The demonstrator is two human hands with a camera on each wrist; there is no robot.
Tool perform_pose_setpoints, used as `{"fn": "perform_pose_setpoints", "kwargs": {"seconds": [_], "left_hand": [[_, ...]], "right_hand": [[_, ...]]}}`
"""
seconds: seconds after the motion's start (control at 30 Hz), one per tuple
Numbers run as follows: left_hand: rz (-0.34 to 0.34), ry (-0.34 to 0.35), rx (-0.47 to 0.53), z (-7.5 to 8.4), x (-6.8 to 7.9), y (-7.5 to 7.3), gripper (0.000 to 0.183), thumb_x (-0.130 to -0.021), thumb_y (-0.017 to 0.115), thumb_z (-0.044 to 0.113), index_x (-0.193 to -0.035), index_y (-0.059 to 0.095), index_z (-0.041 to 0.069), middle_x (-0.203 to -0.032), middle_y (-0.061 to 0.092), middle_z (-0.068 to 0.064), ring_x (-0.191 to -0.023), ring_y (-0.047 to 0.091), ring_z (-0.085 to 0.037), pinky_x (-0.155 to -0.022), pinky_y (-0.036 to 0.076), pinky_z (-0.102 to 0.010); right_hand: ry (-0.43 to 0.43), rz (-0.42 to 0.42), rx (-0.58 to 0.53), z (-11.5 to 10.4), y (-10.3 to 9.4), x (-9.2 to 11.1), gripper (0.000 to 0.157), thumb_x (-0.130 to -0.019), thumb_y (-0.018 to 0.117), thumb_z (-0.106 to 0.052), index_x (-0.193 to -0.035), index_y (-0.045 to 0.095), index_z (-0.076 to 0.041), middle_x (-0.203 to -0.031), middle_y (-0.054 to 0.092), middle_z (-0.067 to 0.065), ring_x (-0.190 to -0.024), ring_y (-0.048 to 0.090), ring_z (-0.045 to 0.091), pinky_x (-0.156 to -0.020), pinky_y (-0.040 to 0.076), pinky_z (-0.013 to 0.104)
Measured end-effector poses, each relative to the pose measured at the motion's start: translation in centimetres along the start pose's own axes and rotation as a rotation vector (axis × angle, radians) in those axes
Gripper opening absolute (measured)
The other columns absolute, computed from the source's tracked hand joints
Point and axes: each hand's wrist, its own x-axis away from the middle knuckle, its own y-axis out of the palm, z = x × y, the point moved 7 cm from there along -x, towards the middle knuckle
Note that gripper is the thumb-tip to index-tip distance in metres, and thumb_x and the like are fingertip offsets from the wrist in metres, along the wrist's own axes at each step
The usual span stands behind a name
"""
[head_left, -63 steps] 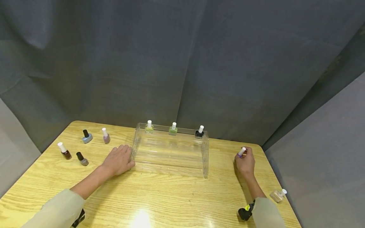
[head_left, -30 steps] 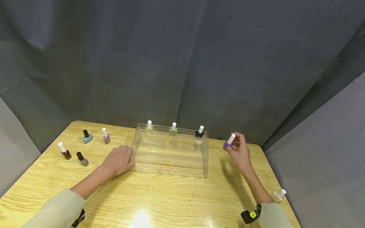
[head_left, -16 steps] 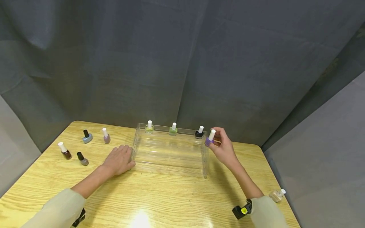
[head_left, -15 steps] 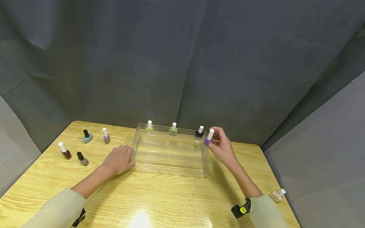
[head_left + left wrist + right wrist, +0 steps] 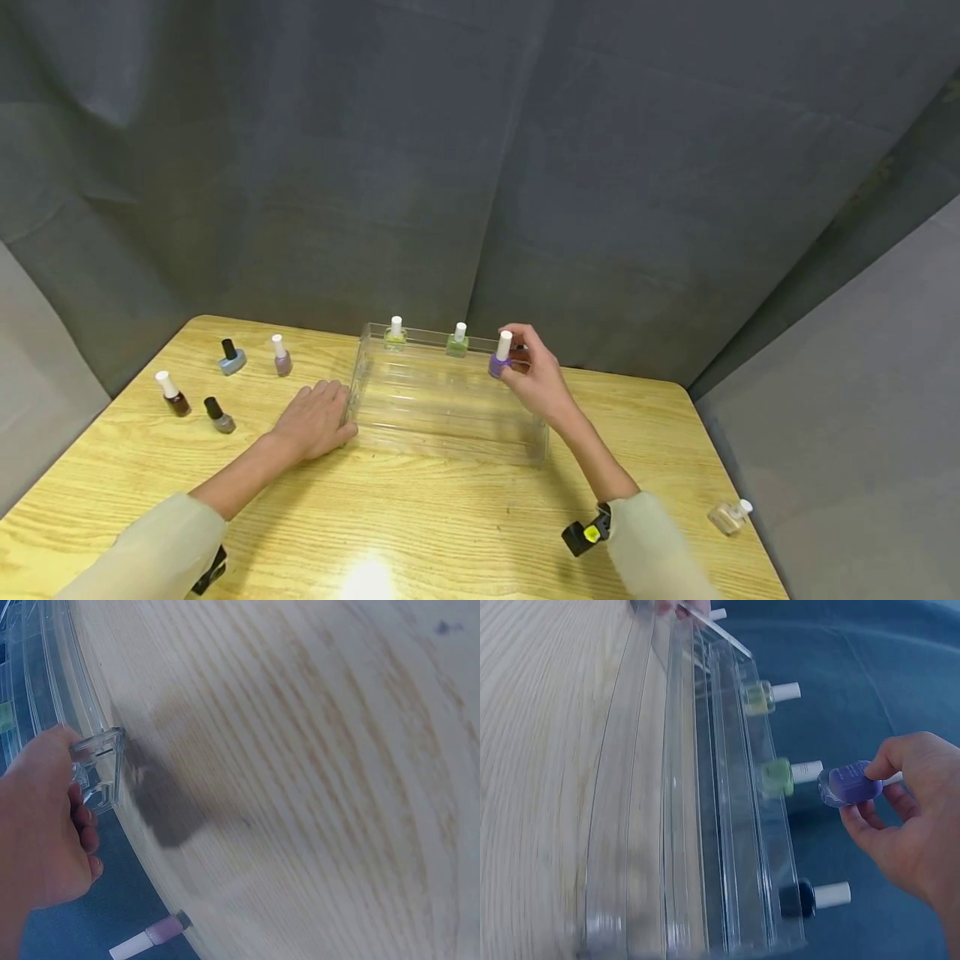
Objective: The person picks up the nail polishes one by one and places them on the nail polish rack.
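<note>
My right hand (image 5: 536, 379) pinches a purple nail polish bottle (image 5: 853, 783) with a white cap, holding it upright above the back of the clear stepped display rack (image 5: 442, 452). On the rack's back step stand a yellow-green bottle (image 5: 757, 698), a green bottle (image 5: 778, 777) and a black bottle (image 5: 798, 898). The right hand hides the black one in the head view. My left hand (image 5: 311, 421) grips the rack's left end, thumb at the front and fingers curled along the outer side (image 5: 88, 829).
Left of the rack stand a light blue bottle (image 5: 232, 362), a mauve bottle (image 5: 282, 363), a dark red bottle (image 5: 178, 405) and a grey bottle (image 5: 223, 423). A beige bottle (image 5: 726, 518) lies near the right edge of the wooden table (image 5: 420, 525). A dark curtain (image 5: 360, 167) hangs behind.
My right hand has lifted the purple nail polish from the table's right side and carried it left over the rack. The left hand stays at the rack's left end.
</note>
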Motion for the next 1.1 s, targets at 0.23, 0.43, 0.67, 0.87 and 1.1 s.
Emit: {"fn": "perform_pose_setpoints", "kwargs": {"seconds": [0.23,0.43,0.67,0.87,1.1], "left_hand": [[-0.007,-0.002,-0.003,-0.1,0.0,0.1,0.028,-0.092,0.061,0.033,-0.092,0.047,0.009,-0.081,0.036,-0.003,-0.074,0.036,-0.021,-0.065,0.030,-0.035],[0.012,0.001,-0.002,-0.1,0.0,0.2,0.030,-0.091,0.063,0.034,-0.091,0.048,0.009,-0.081,0.037,-0.002,-0.074,0.037,-0.022,-0.065,0.031,-0.036],[0.008,-0.007,0.010,-0.2,-0.2,0.3,0.029,-0.091,0.062,0.034,-0.090,0.047,0.010,-0.080,0.038,-0.002,-0.074,0.037,-0.021,-0.065,0.031,-0.036],[0.005,-0.010,0.019,-0.1,-0.1,0.1,0.030,-0.092,0.064,0.034,-0.093,0.048,0.009,-0.082,0.038,-0.002,-0.075,0.037,-0.022,-0.066,0.031,-0.036],[0.005,-0.015,0.023,-0.2,-0.1,0.2,0.033,-0.091,0.064,0.035,-0.099,0.051,0.006,-0.084,0.040,-0.002,-0.078,0.040,-0.023,-0.067,0.033,-0.037]], "right_hand": [[-0.028,-0.023,-0.086,2.9,3.5,-2.5,0.050,-0.087,0.055,0.019,-0.133,0.047,0.002,-0.121,0.053,0.028,-0.112,0.058,0.042,-0.095,0.048,0.049],[-0.046,-0.051,-0.096,2.4,6.2,-3.6,0.050,-0.088,0.058,0.017,-0.131,0.052,-0.007,-0.117,0.057,0.018,-0.108,0.061,0.034,-0.091,0.051,0.042],[-0.009,-0.098,-0.127,2.4,9.6,-4.8,0.051,-0.089,0.053,0.018,-0.132,0.051,-0.008,-0.118,0.055,0.018,-0.110,0.059,0.032,-0.091,0.051,0.038],[-0.004,-0.121,-0.151,2.3,12.5,-6.0,0.051,-0.087,0.050,0.021,-0.132,0.050,-0.002,-0.121,0.056,0.022,-0.109,0.060,0.032,-0.090,0.052,0.033],[-0.018,-0.116,-0.152,2.8,14.9,-6.8,0.052,-0.085,0.049,0.023,-0.131,0.050,0.000,-0.119,0.057,0.025,-0.105,0.061,0.032,-0.088,0.052,0.033]]}}
